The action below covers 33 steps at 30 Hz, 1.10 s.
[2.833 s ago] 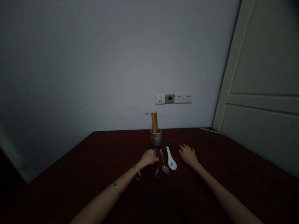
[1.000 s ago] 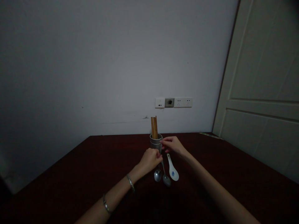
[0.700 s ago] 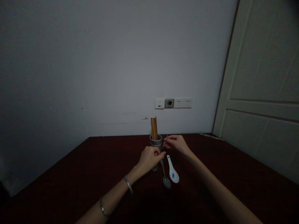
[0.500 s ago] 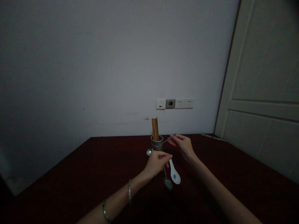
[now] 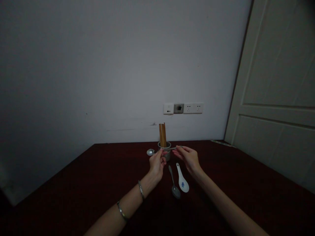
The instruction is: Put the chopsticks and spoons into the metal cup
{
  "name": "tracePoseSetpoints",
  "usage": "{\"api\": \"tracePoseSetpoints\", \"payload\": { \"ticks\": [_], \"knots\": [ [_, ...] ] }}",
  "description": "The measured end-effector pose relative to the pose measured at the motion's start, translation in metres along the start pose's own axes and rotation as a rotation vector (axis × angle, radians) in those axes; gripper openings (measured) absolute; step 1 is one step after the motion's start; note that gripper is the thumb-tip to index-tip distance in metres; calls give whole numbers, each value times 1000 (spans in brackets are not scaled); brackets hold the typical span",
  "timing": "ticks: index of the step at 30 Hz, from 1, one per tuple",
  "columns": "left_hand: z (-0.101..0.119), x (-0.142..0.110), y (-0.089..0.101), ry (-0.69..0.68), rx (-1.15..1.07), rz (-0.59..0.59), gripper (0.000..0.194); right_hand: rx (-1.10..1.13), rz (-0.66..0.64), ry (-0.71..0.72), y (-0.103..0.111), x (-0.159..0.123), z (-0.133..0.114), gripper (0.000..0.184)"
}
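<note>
Both hands hold a metal spoon [image 5: 150,152] level in the air in front of a metal cup [image 5: 168,154]. My left hand [image 5: 157,163] pinches the spoon near its bowl, which points left. My right hand [image 5: 187,158] pinches the handle end. Several wooden chopsticks [image 5: 162,135] stand upright in the cup. On the dark red table [image 5: 98,183] below lie a second metal spoon [image 5: 174,188] and a white ceramic spoon [image 5: 182,183] with a blue mark, side by side.
A white wall with a row of sockets [image 5: 183,108] rises behind the table. A pale door [image 5: 278,98] stands at the right. Two bracelets circle my left forearm.
My left hand picked one metal spoon up off the table. My right hand came over and took its handle. The spoon now hangs level before the cup, bowl to the left.
</note>
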<state>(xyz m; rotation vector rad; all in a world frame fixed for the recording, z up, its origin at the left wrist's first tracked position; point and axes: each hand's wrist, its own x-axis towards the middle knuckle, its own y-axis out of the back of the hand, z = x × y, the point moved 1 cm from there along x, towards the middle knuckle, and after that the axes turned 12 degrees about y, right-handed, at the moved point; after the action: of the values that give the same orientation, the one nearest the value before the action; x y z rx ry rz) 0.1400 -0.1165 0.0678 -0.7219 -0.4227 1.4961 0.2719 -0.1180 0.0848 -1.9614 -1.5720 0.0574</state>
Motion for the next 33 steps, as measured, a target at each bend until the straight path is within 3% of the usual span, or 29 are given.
{"api": "tracePoseSetpoints", "payload": {
  "ticks": [6,15,29,33],
  "knots": [
    [21,14,-3,-108,39,-30,25,-131,-115,-139,0,-9,5,21],
    [33,36,-13,-102,428,-192,33,-258,-328,-336,-7,-23,18,18],
    [33,29,-6,-72,614,-294,39,-277,-375,-350,-8,-29,30,22],
    [37,31,-5,-90,635,-299,41,-338,-380,-212,-1,-15,16,22]
  ]
}}
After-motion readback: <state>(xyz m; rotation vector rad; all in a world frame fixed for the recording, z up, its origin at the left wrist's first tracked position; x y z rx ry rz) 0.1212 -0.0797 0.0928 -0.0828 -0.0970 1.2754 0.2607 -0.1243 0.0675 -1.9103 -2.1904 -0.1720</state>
